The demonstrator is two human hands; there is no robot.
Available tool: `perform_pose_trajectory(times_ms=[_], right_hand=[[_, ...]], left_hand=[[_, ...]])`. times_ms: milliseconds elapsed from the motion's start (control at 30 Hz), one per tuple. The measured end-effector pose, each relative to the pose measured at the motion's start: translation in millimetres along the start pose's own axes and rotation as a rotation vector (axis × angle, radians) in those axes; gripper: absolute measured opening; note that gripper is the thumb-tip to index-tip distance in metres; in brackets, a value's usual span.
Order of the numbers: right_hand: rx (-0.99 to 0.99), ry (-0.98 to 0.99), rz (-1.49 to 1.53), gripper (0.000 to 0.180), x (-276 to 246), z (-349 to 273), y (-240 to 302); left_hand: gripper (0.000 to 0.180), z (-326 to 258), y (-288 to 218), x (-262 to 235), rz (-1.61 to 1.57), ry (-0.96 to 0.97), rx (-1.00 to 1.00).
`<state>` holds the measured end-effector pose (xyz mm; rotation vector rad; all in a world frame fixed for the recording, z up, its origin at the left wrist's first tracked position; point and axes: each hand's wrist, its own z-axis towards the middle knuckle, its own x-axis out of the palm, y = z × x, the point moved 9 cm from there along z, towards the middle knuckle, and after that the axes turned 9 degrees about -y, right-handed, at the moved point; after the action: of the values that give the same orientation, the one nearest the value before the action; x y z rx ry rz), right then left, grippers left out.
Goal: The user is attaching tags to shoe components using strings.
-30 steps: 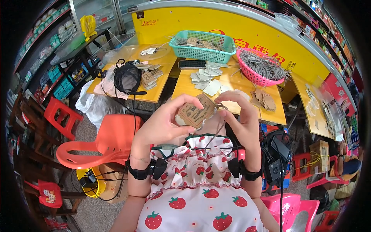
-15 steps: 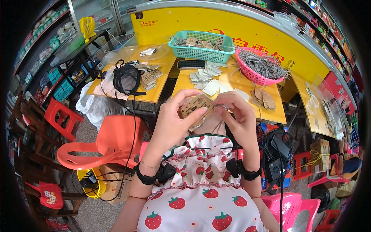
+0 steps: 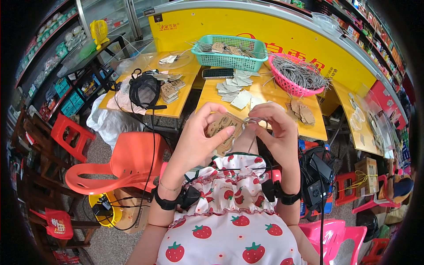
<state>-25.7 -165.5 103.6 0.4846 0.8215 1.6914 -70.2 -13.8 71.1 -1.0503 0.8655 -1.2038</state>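
Observation:
In front of my lap, my left hand [image 3: 201, 134] pinches a brown cardboard hang tag [image 3: 226, 128] between thumb and fingers, its printed face showing. My right hand [image 3: 274, 132] is closed on a grey string [image 3: 251, 125] that loops beside the tag's right edge and trails downward. Whether the string passes through the tag's hole I cannot tell. Beyond my hands, pale tags [image 3: 232, 88] lie scattered on the yellow table [image 3: 212, 99]. A small stack of brown tags [image 3: 301, 112] rests past my right hand.
A green basket [image 3: 229, 62] holds tags and strings at the back. Right of it, a pink basket [image 3: 297, 84] is heaped with grey strings. A phone [image 3: 217, 73] lies by the green basket. On the left table are a black mesh cap [image 3: 145, 88] and more tags [image 3: 170, 90].
My right hand has shifted slightly right, drawing the string away from the tag, so a wider loop shows. The tag has tilted a little in my left hand.

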Motion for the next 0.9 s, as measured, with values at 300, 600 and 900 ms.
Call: perform_pose_trajectory(times_ms=[300,600,900], right_hand=[[-0.068,0.001,-0.099,0.016,1,0,4],[-0.217,0.019,-0.427,0.019,0,-3,12],[-0.528,-0.128,-0.595,0.021,-3,-6,44]], left_hand=[[0.038,0,2,4,0.033,0.039,-0.069],[0.039,6,13,-6,-0.096,0.064,-0.122],[0.048,2,31,3,-0.509,0.24,-0.303]])
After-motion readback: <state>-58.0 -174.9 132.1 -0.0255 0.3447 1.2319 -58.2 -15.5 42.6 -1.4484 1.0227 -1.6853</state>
